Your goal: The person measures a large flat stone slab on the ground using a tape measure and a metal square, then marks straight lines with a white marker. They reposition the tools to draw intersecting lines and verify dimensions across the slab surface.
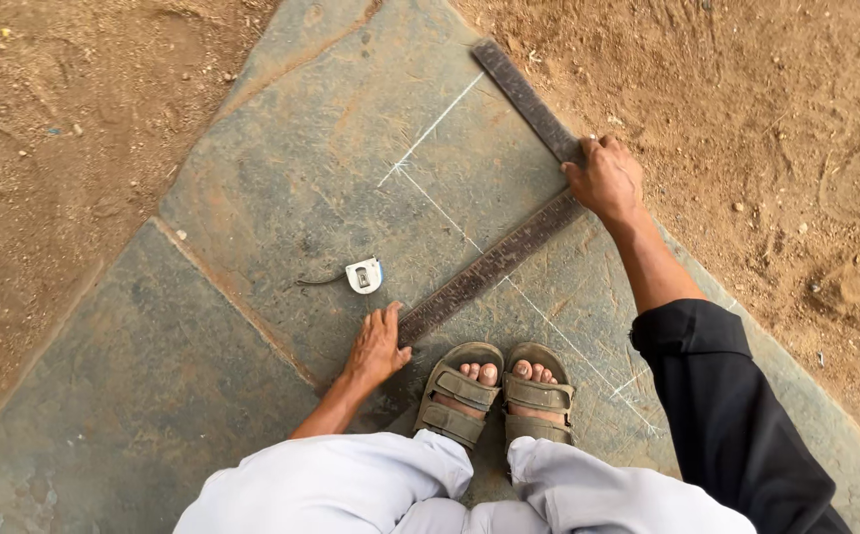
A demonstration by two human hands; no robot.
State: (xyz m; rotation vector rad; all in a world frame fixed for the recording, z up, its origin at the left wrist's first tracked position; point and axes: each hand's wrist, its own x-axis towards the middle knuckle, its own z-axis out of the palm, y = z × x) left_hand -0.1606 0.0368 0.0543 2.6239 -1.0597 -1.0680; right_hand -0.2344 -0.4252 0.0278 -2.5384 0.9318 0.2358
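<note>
Knees and sandals on slab | left hand flat, pressing square at its near end | right hand closed over square's corner | tape measure just left of square | chalk lines cross under square

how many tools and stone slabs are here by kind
metal framing square: 1, with the left hand on one end and the right hand at its corner
tape measure: 1
stone slabs: 2
sandals: 2
total: 6
</note>
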